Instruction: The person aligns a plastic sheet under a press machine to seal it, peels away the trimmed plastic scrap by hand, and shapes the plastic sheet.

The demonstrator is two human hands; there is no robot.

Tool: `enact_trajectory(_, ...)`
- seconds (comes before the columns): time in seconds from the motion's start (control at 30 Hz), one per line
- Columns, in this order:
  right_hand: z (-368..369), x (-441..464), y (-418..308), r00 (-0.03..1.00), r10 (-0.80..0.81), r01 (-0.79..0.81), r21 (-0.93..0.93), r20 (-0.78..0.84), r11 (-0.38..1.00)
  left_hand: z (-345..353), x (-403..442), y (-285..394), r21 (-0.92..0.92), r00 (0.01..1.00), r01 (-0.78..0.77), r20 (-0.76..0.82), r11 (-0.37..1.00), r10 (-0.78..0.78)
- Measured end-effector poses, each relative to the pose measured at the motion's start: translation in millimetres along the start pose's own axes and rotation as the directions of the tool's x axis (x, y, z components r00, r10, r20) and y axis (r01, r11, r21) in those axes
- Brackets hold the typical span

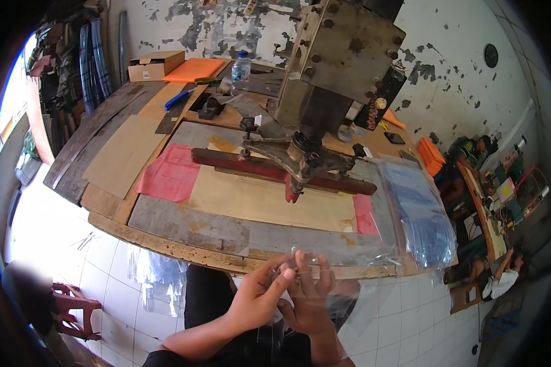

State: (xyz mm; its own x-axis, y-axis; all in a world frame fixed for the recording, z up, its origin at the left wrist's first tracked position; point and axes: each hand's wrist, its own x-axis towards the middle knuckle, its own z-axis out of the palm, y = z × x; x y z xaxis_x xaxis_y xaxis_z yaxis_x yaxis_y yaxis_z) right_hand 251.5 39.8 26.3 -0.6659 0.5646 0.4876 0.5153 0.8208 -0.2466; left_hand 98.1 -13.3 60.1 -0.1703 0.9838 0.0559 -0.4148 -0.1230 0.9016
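Observation:
My left hand [257, 295] and my right hand [312, 300] are close together above my lap, just in front of the bench's near edge. Between them is a clear plastic sheet [364, 275], pinched by the left thumb and fingers. The right fingers are curled against the film and show through it. Its loose part spreads rightward past the bench edge; its exact outline is hard to see. Beyond my hands stands a press machine [343, 49] with a red-edged bar [343, 183] over a yellowish sheet [257, 205] and pink pieces [170, 174].
A stack of clear bluish plastic sheets [419, 211] lies at the bench's right. A bottle [241, 68], a cardboard box [156, 66], orange sheets [194, 70] and a blue-handled tool [177, 100] are at the back left. A red stool [76, 309] stands left; people sit at the far right.

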Motion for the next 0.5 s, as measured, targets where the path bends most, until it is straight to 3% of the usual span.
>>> enact_trajectory(0.1, 2, 0, 0, 1.0, 0.012, -0.012, -0.032, -0.012, 0.999, 1, 1, -3, -0.017, 0.999, -0.026, -0.032, 1.0, 0.025)
enact_trajectory(0.2, 14, -18, 14, 0.999, -0.027, 0.028, 0.058, -0.026, 0.998, -9, 8, 0, 0.046, 0.992, -0.066, -0.109, 0.997, 0.07)
enact_trajectory(0.23, 24, -32, 24, 0.996, 0.01, 0.007, 0.179, -0.093, 0.984, -19, 11, 1, 0.041, 0.986, -0.117, -0.118, 0.992, 0.121)
enact_trajectory(0.27, 25, -37, 32, 0.987, 0.051, -0.003, 0.297, -0.154, 0.955, -27, 11, 2, -0.029, 0.975, -0.134, -0.18, 0.991, 0.126)
enact_trajectory(0.33, 16, -43, 46, 0.976, 0.081, -0.025, 0.262, -0.204, 0.965, -49, 15, -6, -0.104, 0.962, -0.201, -0.209, 0.974, 0.176)
enact_trajectory(0.4, 10, -42, 49, 0.819, 0.362, -0.113, 0.494, -0.446, 0.862, -58, 8, -18, -0.185, 0.964, -0.187, -0.225, 0.965, 0.144)
enact_trajectory(0.47, 5, -38, 56, 0.796, 0.382, -0.098, 0.523, -0.469, 0.847, -69, 0, -29, -0.255, 0.966, -0.177, -0.231, 0.951, 0.117)
enact_trajectory(0.5, 7, -34, 58, 0.766, 0.336, 0.035, 0.557, -0.548, 0.83, -77, -4, -35, -0.178, 0.99, -0.096, -0.122, 0.979, 0.075)
